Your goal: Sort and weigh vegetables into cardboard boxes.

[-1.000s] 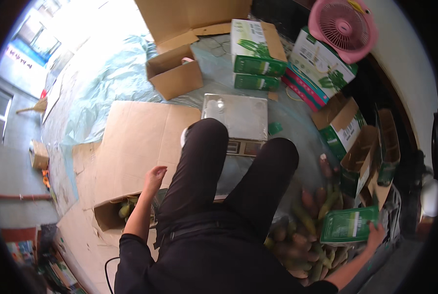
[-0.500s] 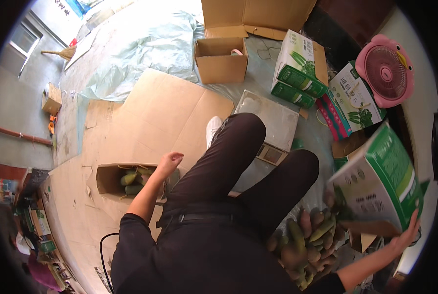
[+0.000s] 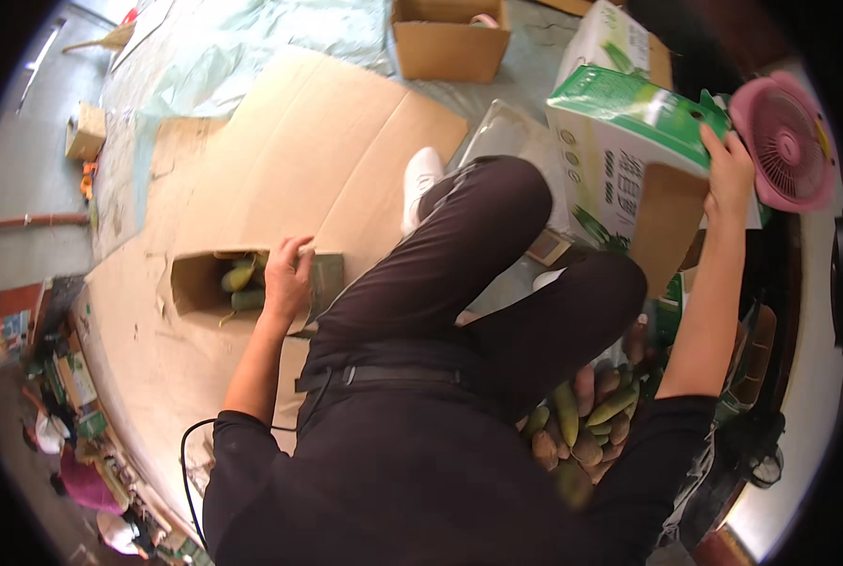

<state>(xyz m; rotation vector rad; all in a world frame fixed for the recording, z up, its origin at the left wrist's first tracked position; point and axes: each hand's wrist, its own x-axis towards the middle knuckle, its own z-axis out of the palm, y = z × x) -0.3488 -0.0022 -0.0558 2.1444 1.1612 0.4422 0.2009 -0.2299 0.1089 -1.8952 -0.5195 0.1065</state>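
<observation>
At upper right, the right hand (image 3: 731, 174) is grasping the box (image 3: 619, 151) by its edge, probably because thin card is giving fingers easy purchase. The left hand (image 3: 288, 278), loosely curled, seemingly empty, is hanging by the carton (image 3: 193, 280), centre left.

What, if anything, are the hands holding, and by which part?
The right hand grips a green-and-white cardboard carton by the right end of its green panel; the left hand shows no held item.
</observation>
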